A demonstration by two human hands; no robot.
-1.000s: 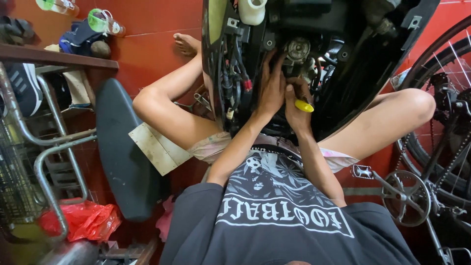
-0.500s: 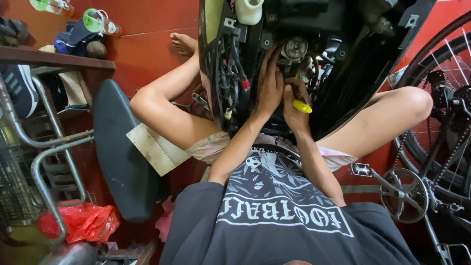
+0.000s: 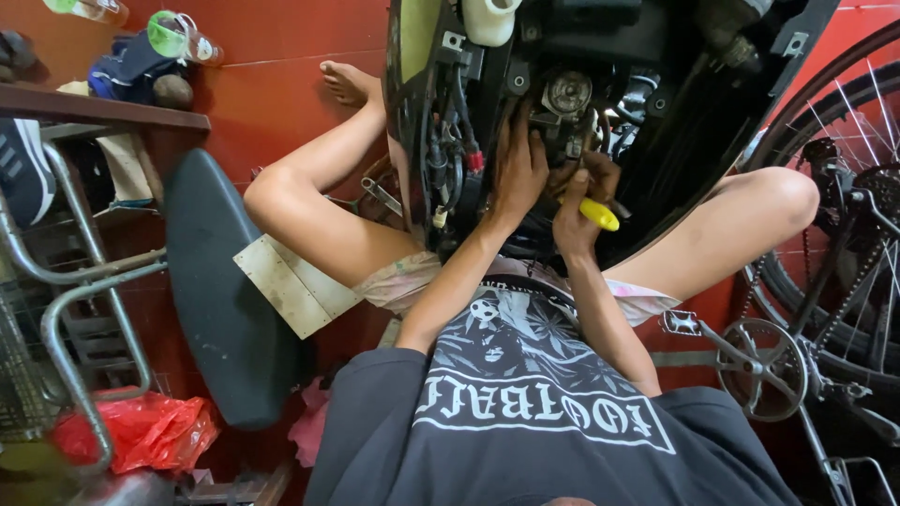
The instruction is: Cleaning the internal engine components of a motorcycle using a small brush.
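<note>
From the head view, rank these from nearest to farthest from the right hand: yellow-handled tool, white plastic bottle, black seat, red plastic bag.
1. Yellow-handled tool, in the right hand.
2. White plastic bottle, above, top centre.
3. Black seat, left.
4. Red plastic bag, bottom left corner.

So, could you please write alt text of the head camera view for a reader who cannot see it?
Seen from above, a seated person reaches both hands into an opened scooter body: the left hand rests on the engine parts, the right hand grips a yellow-handled tool. A black seat lies at left, a bicycle at right.
</note>
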